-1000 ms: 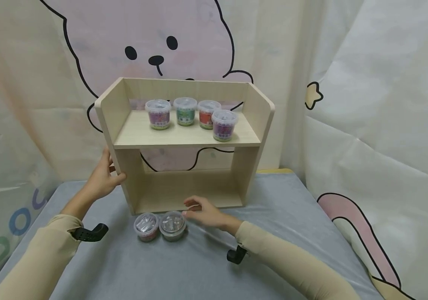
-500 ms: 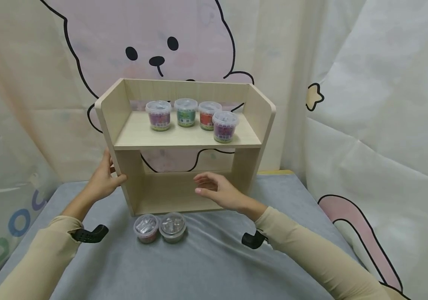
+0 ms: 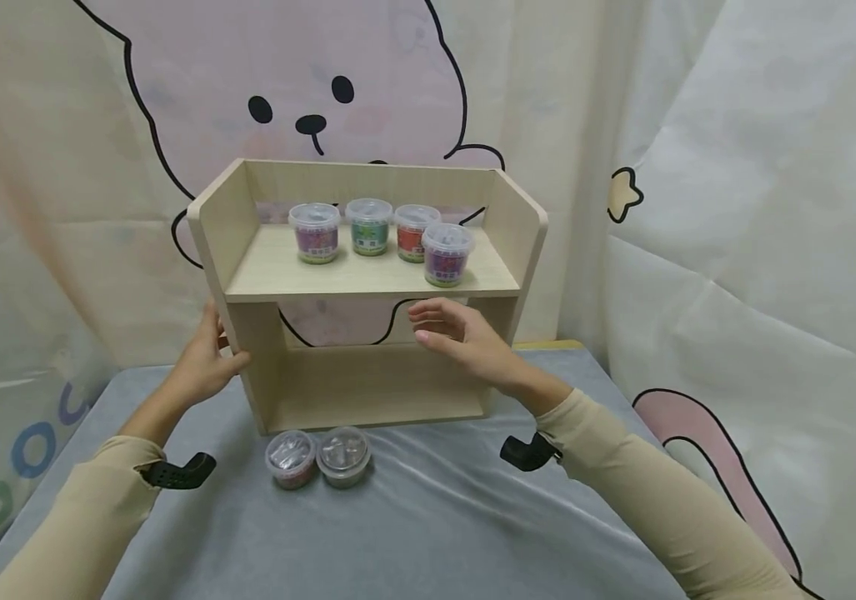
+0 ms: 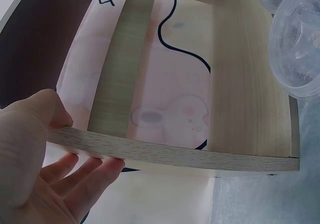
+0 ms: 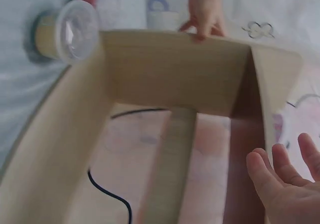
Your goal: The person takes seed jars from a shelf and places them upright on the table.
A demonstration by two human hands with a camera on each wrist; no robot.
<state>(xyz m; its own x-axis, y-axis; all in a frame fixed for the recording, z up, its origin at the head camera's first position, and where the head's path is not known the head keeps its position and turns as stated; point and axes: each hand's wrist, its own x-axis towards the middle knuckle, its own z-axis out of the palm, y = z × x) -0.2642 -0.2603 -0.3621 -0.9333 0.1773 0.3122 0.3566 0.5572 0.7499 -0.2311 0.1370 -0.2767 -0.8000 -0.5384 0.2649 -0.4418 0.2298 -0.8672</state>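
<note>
A pale wooden two-tier shelf (image 3: 352, 282) stands on the cloth-covered table. My left hand (image 3: 202, 367) grips its left side panel; in the left wrist view the thumb (image 4: 52, 109) lies on one face and the fingers (image 4: 95, 184) on the other. My right hand (image 3: 465, 337) is in front of the lower opening, just under the upper board, fingers loosely bent and holding nothing. Above it on that board is a purple-labelled plastic tub (image 3: 446, 257), in front of an orange-labelled tub (image 3: 414, 233). A green-labelled tub (image 3: 369, 227) and another purple-labelled tub (image 3: 316, 235) stand farther left.
Two clear-lidded tubs, the left one (image 3: 291, 460) and the right one (image 3: 343, 457), sit side by side on the blue-grey cloth (image 3: 428, 533) before the shelf. A printed curtain (image 3: 548, 108) hangs close behind, with more curtain at both sides.
My right hand has risen from beside the right table tub, up and to the right, to just under the upper board. The left hand keeps its grip. The tubs have stayed put.
</note>
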